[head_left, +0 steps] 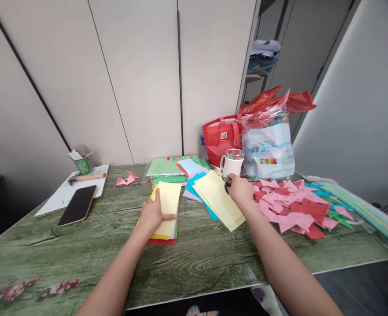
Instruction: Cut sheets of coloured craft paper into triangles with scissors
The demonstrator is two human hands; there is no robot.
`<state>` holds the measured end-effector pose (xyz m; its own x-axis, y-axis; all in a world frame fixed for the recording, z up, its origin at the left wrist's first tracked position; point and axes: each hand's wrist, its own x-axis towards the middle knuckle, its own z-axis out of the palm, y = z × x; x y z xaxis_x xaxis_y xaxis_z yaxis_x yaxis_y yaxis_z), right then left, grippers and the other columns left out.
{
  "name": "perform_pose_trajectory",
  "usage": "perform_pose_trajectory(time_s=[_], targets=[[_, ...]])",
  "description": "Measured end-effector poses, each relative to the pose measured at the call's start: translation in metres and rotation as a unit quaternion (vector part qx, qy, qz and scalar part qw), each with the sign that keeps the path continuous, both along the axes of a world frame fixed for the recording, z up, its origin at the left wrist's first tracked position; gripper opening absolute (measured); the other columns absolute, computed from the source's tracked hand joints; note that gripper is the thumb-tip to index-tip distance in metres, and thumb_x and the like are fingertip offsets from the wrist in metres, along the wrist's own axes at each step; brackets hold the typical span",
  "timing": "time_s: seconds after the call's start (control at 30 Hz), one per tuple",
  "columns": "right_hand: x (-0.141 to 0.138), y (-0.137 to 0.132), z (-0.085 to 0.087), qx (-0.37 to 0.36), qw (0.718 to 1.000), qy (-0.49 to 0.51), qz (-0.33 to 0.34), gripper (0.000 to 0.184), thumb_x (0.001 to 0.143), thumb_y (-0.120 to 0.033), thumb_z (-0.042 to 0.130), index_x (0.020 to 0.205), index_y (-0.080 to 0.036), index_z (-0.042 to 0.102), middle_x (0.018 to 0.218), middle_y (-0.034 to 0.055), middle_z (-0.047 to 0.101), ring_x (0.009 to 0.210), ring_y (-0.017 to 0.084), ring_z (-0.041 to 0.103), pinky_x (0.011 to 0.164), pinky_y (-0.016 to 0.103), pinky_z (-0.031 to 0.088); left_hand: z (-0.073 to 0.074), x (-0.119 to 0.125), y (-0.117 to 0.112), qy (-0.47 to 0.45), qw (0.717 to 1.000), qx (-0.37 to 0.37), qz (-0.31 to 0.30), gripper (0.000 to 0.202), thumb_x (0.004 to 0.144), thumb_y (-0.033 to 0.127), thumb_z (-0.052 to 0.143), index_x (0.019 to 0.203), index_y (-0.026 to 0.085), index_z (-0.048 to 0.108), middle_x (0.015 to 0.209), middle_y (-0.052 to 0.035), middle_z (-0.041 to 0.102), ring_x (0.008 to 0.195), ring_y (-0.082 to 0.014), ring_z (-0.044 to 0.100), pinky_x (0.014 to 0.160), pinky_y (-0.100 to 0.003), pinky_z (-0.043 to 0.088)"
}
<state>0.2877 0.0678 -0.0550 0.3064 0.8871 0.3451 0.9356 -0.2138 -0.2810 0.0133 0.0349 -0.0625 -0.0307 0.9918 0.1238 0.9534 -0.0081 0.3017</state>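
My left hand [151,215] lies on a neat stack of coloured paper strips [170,193], pale yellow on top, with yellow, green and red edges showing below. Its thumb and forefinger are spread apart over the top sheet. My right hand [241,191] is closed around the black handle of a pair of scissors [227,186]; the blades are mostly hidden. Beneath it, pale yellow sheets [218,199] lie slanted over blue sheets [210,211] and lilac ones. A white mug [232,163] with a clear lid stands just behind my right hand.
Folded pink and red paper pieces [295,206] are heaped at right, beside long plastic-wrapped strips [368,206]. Behind stand a red bag [218,140] and a filled clear bag [268,149]. Green paper packs [170,166] lie mid-back. A phone [78,205] and hammer [88,177] lie left.
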Motion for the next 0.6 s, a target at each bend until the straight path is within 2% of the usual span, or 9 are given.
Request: perform_pose_trajectory(time_s=[0.07,0.13,0.2,0.23,0.3,0.37,0.43,0.53,0.6], targets=[[0.002,0.000,0.001,0.015,1.000,-0.008,0.003,0.031,0.071,-0.014,0.050,0.100,-0.018,0.060,0.079,0.0148,0.065,0.076,0.027,0.060,0.061,0.032,0.038,0.000,0.001,0.000,0.029,0.999,-0.028,-0.004,0.106,0.051,0.052,0.066,0.135,0.008,0.018,0.105,-0.0213,0.056,0.098,-0.0376,0.049,0.077,-0.038,0.033],[0.002,-0.001,0.002,0.069,0.997,-0.006,0.011,0.032,0.071,-0.013,0.050,0.101,-0.015,0.058,0.084,0.0173,0.063,0.082,0.029,0.058,0.066,0.036,0.038,0.001,0.002,0.001,0.040,0.999,-0.035,-0.001,0.105,0.052,0.052,0.066,0.135,0.008,0.017,0.106,-0.0210,0.056,0.098,-0.0368,0.049,0.078,-0.037,0.033],[-0.004,-0.001,0.003,0.151,0.986,0.047,0.056,0.033,0.071,-0.014,0.051,0.103,-0.014,0.055,0.092,0.0171,0.062,0.089,0.029,0.056,0.072,0.038,0.038,0.001,0.002,0.001,0.038,0.999,-0.025,0.001,0.103,0.053,0.050,0.066,0.134,0.010,0.018,0.107,-0.0199,0.056,0.098,-0.0355,0.050,0.078,-0.036,0.033],[-0.010,-0.001,0.003,0.184,0.972,0.105,0.100,0.033,0.071,-0.016,0.051,0.104,-0.014,0.054,0.094,0.0153,0.061,0.090,0.028,0.055,0.074,0.038,0.038,0.001,0.002,0.001,0.039,0.999,-0.019,0.003,0.101,0.053,0.049,0.067,0.134,0.012,0.019,0.107,-0.0193,0.056,0.098,-0.0350,0.050,0.078,-0.036,0.032],[-0.028,-0.003,-0.001,0.186,0.916,0.280,0.221,0.030,0.072,-0.027,0.054,0.100,-0.016,0.052,0.090,0.0092,0.062,0.082,0.022,0.058,0.073,0.035,0.042,0.002,0.002,0.000,0.048,0.999,-0.011,0.012,0.098,0.054,0.049,0.066,0.134,0.014,0.020,0.109,-0.0185,0.055,0.099,-0.0348,0.049,0.078,-0.037,0.033],[-0.051,-0.008,-0.008,0.078,0.828,0.455,0.320,0.032,0.070,-0.035,0.057,0.096,-0.017,0.051,0.078,0.0046,0.062,0.069,0.018,0.059,0.064,0.033,0.046,0.004,0.003,-0.001,0.064,0.998,-0.009,0.025,0.096,0.056,0.049,0.065,0.133,0.015,0.020,0.110,-0.0187,0.054,0.101,-0.0355,0.048,0.076,-0.037,0.034],[-0.073,-0.016,-0.016,-0.026,0.752,0.544,0.373,0.036,0.063,-0.035,0.065,0.092,-0.018,0.052,0.073,0.0017,0.060,0.064,0.017,0.057,0.061,0.032,0.047,0.006,0.003,-0.002,0.078,0.996,-0.001,0.034,0.092,0.058,0.047,0.065,0.133,0.016,0.022,0.110,-0.0184,0.053,0.100,-0.0355,0.047,0.074,-0.038,0.035],[-0.094,-0.028,-0.025,-0.096,0.691,0.607,0.380,0.038,0.055,-0.028,0.072,0.087,-0.020,0.053,0.073,-0.0004,0.057,0.067,0.016,0.057,0.059,0.031,0.050,0.008,0.004,-0.003,0.088,0.995,0.026,0.035,0.086,0.059,0.043,0.065,0.132,0.020,0.025,0.108,-0.0164,0.053,0.099,-0.0343,0.048,0.073,-0.038,0.036],[-0.098,-0.032,-0.027,-0.111,0.672,0.629,0.374,0.038,0.055,-0.026,0.072,0.088,-0.021,0.053,0.075,-0.0006,0.056,0.067,0.015,0.056,0.061,0.031,0.050,0.007,0.005,-0.003,0.094,0.994,0.044,0.035,0.084,0.060,0.039,0.066,0.132,0.020,0.027,0.106,-0.0155,0.054,0.098,-0.0337,0.048,0.073,-0.039,0.036]])
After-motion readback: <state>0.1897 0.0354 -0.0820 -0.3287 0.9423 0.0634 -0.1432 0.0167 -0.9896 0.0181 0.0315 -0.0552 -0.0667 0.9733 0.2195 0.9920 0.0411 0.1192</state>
